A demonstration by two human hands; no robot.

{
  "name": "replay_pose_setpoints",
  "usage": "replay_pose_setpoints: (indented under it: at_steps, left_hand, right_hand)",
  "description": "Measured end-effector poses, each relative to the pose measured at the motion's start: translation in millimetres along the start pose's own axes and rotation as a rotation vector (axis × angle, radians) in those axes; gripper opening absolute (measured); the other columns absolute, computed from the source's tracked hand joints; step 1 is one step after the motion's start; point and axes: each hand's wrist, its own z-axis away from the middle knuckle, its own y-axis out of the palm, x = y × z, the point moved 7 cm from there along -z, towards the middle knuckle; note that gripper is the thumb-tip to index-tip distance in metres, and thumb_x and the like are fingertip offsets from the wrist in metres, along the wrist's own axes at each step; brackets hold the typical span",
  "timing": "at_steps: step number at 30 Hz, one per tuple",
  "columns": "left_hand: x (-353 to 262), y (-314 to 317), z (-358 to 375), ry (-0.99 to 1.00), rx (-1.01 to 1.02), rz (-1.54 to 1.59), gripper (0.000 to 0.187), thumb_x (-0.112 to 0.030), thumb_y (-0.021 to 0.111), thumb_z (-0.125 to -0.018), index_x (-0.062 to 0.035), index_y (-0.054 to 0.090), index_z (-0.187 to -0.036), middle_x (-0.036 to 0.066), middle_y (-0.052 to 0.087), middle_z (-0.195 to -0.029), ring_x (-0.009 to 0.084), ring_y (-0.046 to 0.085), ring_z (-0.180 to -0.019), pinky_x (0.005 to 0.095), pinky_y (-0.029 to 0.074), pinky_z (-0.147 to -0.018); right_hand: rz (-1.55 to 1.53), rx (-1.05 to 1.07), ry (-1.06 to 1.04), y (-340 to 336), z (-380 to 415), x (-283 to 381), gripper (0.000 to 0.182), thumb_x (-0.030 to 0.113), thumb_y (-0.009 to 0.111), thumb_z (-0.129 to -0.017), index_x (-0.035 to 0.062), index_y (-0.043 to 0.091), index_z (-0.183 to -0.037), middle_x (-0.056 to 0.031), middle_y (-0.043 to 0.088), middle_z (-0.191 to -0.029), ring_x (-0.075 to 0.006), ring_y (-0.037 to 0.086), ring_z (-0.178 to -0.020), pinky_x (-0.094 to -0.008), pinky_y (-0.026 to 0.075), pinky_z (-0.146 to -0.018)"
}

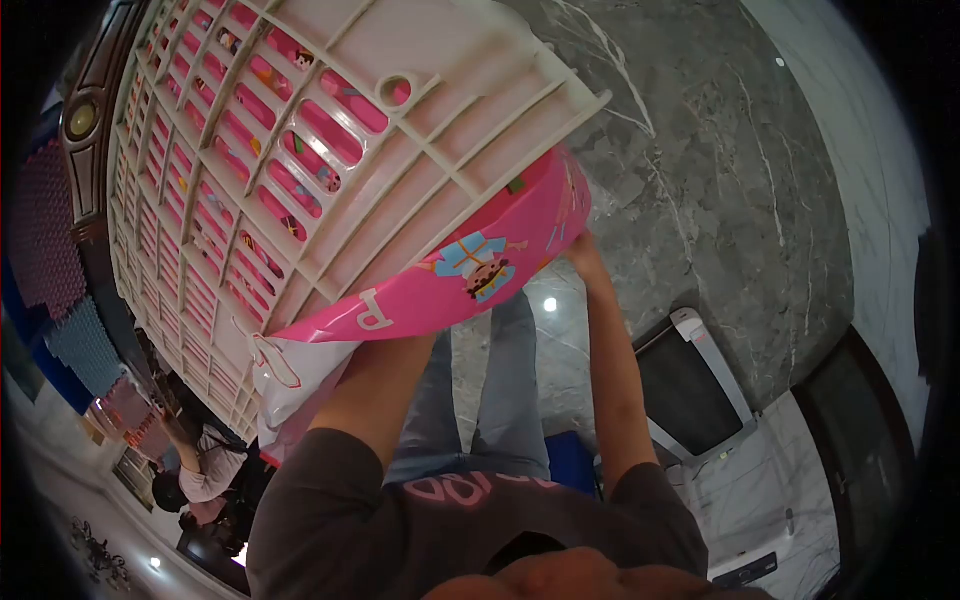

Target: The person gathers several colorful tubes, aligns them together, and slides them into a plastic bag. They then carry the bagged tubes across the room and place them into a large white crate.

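A large white plastic lattice panel [360, 190], ribbed and slotted, is tilted in front of me. Pink plastic printed with cartoon figures shows through its slots, and a glossy pink band [410, 308] curves along its lower edge. My right hand [580, 252] is at the band's right end, gripping it, with the fingers mostly hidden behind it. On the other side, my left forearm reaches up behind the band, which hides my left hand. A whitish plastic bag [295, 385] with red marks hangs at the panel's lower left.
Grey marble-patterned floor [700, 200] lies beyond and below. A treadmill [695, 380] stands to the right, near a dark doorway [860, 430]. Dark carved wooden furniture [92, 120] is at the far left. Another person [205, 470] is at the lower left.
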Motion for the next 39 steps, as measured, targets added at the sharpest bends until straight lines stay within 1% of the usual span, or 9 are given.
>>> replay_pose_setpoints:
  at_steps: [8,18,21,24,26,28,30,31,39]
  left_hand:
    - [14,37,21,0.086,0.091,-0.390,0.039,-0.028,0.049,-0.088,-0.0060,0.046,-0.120,0.012,0.054,-0.114,0.0274,0.048,-0.108,0.0402,0.035,-0.097]
    - [-89,10,92,0.329,0.054,-0.198,0.055,-0.035,0.043,-0.088,-0.0019,0.032,-0.131,0.019,0.034,-0.136,0.0309,0.031,-0.128,0.0463,0.022,-0.105]
    - [53,28,261,0.338,1.057,-0.636,0.052,-0.041,0.043,-0.086,-0.0124,0.040,-0.129,0.008,0.026,-0.144,0.0235,0.021,-0.134,0.0533,0.016,-0.106]
    - [167,-71,362,0.493,1.331,-0.764,0.049,-0.044,0.042,-0.087,-0.0125,0.050,-0.124,0.010,0.045,-0.132,0.0277,0.041,-0.122,0.0515,0.029,-0.100]
    - [216,-169,375,0.020,1.163,-0.557,0.040,-0.033,0.045,-0.084,-0.0023,0.058,-0.106,0.018,0.056,-0.114,0.0340,0.052,-0.107,0.0433,0.040,-0.090]
    - [280,-295,390,-0.409,0.458,-0.406,0.038,-0.034,0.045,-0.085,-0.0028,0.063,-0.099,0.019,0.059,-0.107,0.0351,0.056,-0.100,0.0434,0.042,-0.085]
    - [321,-392,413,-0.518,0.188,-0.294,0.038,-0.033,0.046,-0.084,-0.0011,0.062,-0.098,0.019,0.060,-0.105,0.0361,0.056,-0.098,0.0440,0.042,-0.084]
    - [346,-434,429,-0.552,0.067,-0.259,0.037,-0.031,0.048,-0.083,-0.0012,0.061,-0.100,0.020,0.061,-0.102,0.0363,0.057,-0.096,0.0441,0.043,-0.082]
    - [420,-534,542,-0.567,-0.396,0.124,0.039,-0.031,0.055,-0.081,-0.0012,0.058,-0.106,0.017,0.063,-0.099,0.0318,0.061,-0.090,0.0394,0.047,-0.079]
  right_hand:
    - [-0.511,-1.298,0.296,-58,198,-156,0.013,0.021,0.059,-0.086,0.0097,0.055,-0.080,0.0047,0.042,-0.054,-0.0029,0.038,-0.045,-0.0199,0.026,-0.038]
    - [-0.125,-0.362,0.871,64,354,-203,0.036,0.038,0.045,-0.091,0.0071,0.061,-0.098,-0.0042,0.061,-0.073,-0.0104,0.053,-0.057,-0.0232,0.040,-0.047]
    - [0.168,-0.152,0.819,77,337,-213,0.037,0.040,0.044,-0.090,0.0088,0.062,-0.097,-0.0032,0.061,-0.071,-0.0111,0.055,-0.058,-0.0262,0.042,-0.049]
    - [0.142,-0.058,0.475,109,307,-192,0.029,0.028,0.046,-0.090,0.0036,0.061,-0.094,-0.0078,0.061,-0.068,-0.0134,0.055,-0.054,-0.0266,0.043,-0.047]
    - [0.581,0.245,-0.203,136,290,-184,0.022,0.022,0.049,-0.088,0.0041,0.061,-0.090,-0.0074,0.060,-0.067,-0.0122,0.054,-0.052,-0.0259,0.043,-0.046]
    - [0.292,0.139,0.301,79,249,-239,0.019,0.020,0.053,-0.083,0.0049,0.063,-0.087,-0.0080,0.060,-0.066,-0.0167,0.055,-0.051,-0.0305,0.045,-0.048]
    - [1.362,0.566,-0.865,186,274,-293,0.019,0.019,0.054,-0.076,0.0039,0.063,-0.085,-0.0126,0.062,-0.070,-0.0315,0.056,-0.054,-0.0433,0.046,-0.057]
    - [1.366,0.599,-0.928,219,250,-281,0.019,0.019,0.054,-0.076,0.0039,0.063,-0.085,-0.0126,0.062,-0.070,-0.0315,0.056,-0.054,-0.0433,0.046,-0.057]
    - [0.831,0.546,0.185,499,196,-118,0.022,0.023,0.057,-0.083,0.0030,0.063,-0.088,-0.0090,0.064,-0.076,-0.0214,0.060,-0.061,-0.0327,0.048,-0.056]
